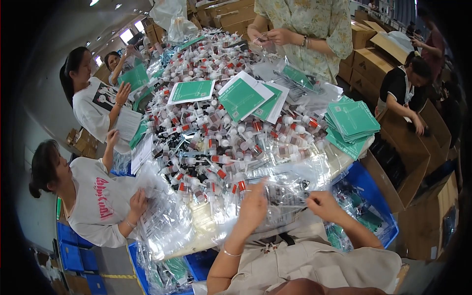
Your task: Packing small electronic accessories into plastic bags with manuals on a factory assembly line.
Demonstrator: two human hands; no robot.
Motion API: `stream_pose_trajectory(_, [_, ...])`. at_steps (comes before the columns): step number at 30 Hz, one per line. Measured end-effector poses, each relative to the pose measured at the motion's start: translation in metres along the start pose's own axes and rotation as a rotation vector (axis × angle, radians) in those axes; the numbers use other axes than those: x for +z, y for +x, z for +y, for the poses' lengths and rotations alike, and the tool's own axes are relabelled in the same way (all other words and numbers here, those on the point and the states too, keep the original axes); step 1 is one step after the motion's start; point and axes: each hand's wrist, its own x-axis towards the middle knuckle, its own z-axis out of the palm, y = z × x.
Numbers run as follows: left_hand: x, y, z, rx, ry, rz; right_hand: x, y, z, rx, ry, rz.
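Observation:
In front of my body a transparent plastic bag point(287, 197) stretches between my two hands. My right hand point(325, 206) is closed, pinching the right end of this bag. My left hand point(252, 207) is raised at the bag's left side, its fingers smeared by motion, so their grip cannot be made out. Just beyond lies a big heap of small plastic bottles point(231, 142) with white caps, some with red labels. More flat transparent bags point(290, 169) lie on the table past my hands.
Green-and-white booklets point(351, 120) are stacked at the right edge, with others point(191, 91) on the heap. Blue bins point(376, 206) with bagged items flank me. Co-workers stand left and opposite; one nearby hand point(137, 204) holds plastic bags. Cardboard boxes point(408, 152) stand right.

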Motion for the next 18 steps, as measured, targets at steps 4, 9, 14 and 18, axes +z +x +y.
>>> stream_pose_trajectory(4, [-0.009,-0.001,-0.019,0.091,0.025,0.106,-0.03,0.003,0.001,-0.108,-0.336,-0.166])
stream_pose_trajectory(9, [0.006,0.003,-0.01,0.112,-0.079,-0.062,-0.05,0.113,-0.084,-0.619,-0.591,0.228])
stream_pose_trajectory(14, [0.01,0.005,-0.003,0.178,-0.112,-0.176,-0.033,0.272,-0.092,-0.982,-1.051,0.343])
stream_pose_trajectory(18, [0.006,0.0,0.001,0.177,-0.259,-0.146,-0.015,0.316,-0.086,-0.933,-1.256,0.293])
